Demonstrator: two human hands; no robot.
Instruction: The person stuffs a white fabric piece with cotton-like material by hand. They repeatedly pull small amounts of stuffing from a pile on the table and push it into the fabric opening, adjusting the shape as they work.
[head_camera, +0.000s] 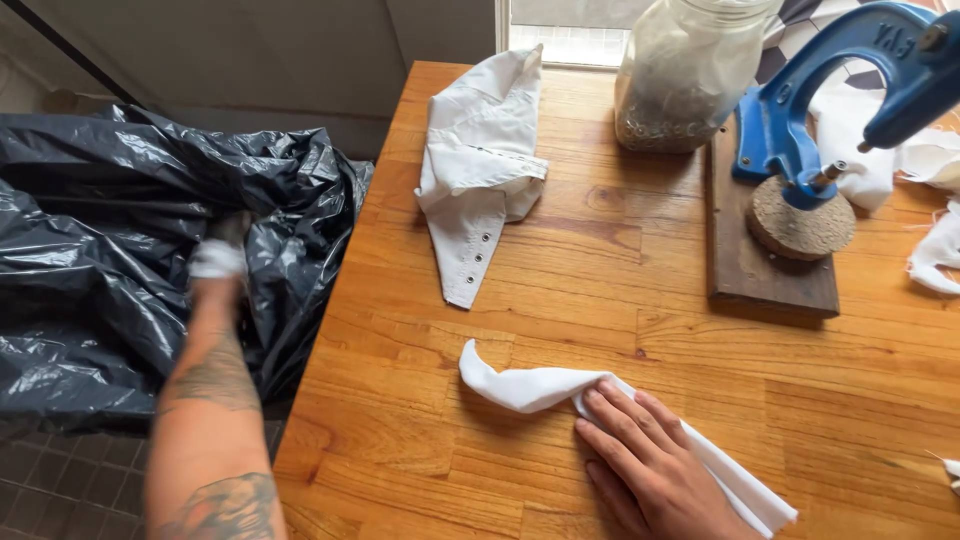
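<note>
Left hand (217, 258) was stretched out over the black plastic bag (110, 250) beside the table; motion blur, fingers closed around a small white scrap (216, 260). Right hand (650, 465) lay palm down, fingers extended and close together, pressing a white cloth strip (530, 385) flat on the wooden table (560, 300). A folded white piece with snaps (480, 170) lay farther back. Glass jar (685, 75) stood near the blue hand press (830, 90) on its wooden board (765, 275).
</note>
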